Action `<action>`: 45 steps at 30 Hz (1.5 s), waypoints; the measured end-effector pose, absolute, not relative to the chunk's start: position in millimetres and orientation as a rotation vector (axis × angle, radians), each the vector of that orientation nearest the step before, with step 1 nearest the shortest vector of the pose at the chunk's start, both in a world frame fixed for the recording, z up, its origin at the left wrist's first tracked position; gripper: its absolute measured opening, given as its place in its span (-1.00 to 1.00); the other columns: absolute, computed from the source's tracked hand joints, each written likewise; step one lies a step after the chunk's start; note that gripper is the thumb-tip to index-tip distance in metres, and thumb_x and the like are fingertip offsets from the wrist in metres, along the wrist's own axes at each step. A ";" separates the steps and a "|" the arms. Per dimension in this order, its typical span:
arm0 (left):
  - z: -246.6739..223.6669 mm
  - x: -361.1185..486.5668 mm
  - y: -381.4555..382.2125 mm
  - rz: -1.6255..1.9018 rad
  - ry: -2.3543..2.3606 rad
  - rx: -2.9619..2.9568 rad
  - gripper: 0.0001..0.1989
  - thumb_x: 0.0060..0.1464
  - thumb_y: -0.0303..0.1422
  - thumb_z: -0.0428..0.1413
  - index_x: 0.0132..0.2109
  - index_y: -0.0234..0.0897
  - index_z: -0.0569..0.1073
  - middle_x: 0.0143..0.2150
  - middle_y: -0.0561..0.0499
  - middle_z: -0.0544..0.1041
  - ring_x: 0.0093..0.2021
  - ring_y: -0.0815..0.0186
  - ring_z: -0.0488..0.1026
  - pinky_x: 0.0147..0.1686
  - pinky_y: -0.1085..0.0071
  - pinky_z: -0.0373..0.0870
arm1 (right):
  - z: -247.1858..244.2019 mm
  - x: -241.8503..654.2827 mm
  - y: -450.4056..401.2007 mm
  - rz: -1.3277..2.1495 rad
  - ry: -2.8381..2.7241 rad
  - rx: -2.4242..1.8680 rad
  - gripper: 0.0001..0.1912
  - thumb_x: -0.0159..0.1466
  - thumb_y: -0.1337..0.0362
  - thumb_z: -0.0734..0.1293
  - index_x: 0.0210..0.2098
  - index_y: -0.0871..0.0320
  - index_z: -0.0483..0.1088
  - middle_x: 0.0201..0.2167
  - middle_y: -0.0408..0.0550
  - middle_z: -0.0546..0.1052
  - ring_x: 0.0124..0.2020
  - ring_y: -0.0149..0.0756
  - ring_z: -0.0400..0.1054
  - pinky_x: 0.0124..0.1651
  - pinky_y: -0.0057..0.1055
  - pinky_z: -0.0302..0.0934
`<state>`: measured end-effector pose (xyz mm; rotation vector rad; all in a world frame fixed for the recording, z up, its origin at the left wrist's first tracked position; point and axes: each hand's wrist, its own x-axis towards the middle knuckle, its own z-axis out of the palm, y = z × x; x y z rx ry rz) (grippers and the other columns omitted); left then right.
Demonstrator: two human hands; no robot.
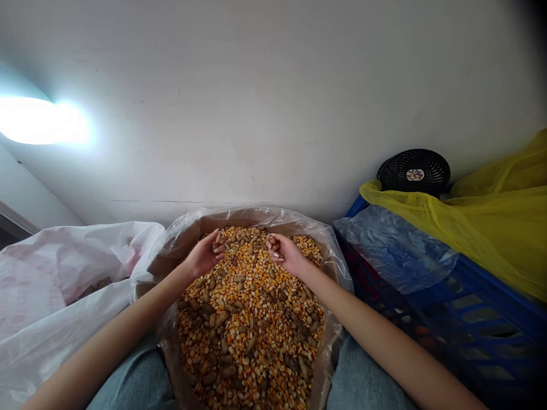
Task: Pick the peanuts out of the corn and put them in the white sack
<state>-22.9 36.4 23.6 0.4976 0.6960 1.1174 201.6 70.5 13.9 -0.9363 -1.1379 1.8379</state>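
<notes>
A box lined with clear plastic [337,256] stands between my knees, full of loose corn kernels [252,296] with many unshelled peanuts [222,319] mixed in. Over the far left part of it, my left hand [205,254] has its fingers curled around peanuts [219,238]. Across from it, palm turned up, my right hand [288,254] cups peanuts [273,245] in its bent fingers. Both hands are just above the kernels, a short gap apart. How many peanuts each one holds is partly hidden by the fingers.
At the left lies an open white sack [85,256] with dark pieces inside. On the right stands a blue plastic crate [482,307], draped with yellow mesh [482,228] and a clear bag [393,250]. A black fan [413,171] sits behind it, near the wall. A bright lamp [34,121] glows at left.
</notes>
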 end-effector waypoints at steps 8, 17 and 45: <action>15.2 -22.0 37.5 1.073 1.008 0.876 -0.73 -0.02 -0.18 -0.06 -0.52 -0.28 0.17 -0.63 0.17 0.09 -0.68 0.52 0.04 -0.67 0.55 0.02 | 10.5 196.3 67.4 1.530 -1.620 -1.269 -0.57 0.06 -0.07 0.14 -0.67 0.16 0.10 -0.68 -0.19 0.24 -0.72 -0.50 0.05 -0.66 -0.53 -0.14; 11.7 -23.5 31.3 0.353 1.528 2.315 -0.77 -0.02 -0.18 -0.07 -0.24 -0.10 0.38 -0.57 0.09 0.37 -0.57 0.37 0.27 -0.52 0.50 0.05 | 3.7 157.3 71.2 0.447 -2.419 -1.600 -0.77 0.17 0.17 0.12 -0.29 0.15 0.29 -0.52 0.02 0.43 -0.48 -0.22 0.30 -0.46 -0.38 0.05; 16.6 -30.0 35.9 1.004 0.815 0.640 -0.86 -0.03 -0.28 -0.01 -0.36 -0.26 0.27 -0.57 0.15 0.15 -0.66 0.52 0.11 -0.68 0.56 0.10 | 1.8 189.7 73.5 0.796 -2.442 -1.505 -0.76 0.20 0.10 0.07 -0.35 0.13 0.18 -0.60 -0.14 0.32 -0.63 -0.43 0.15 -0.57 -0.52 -0.09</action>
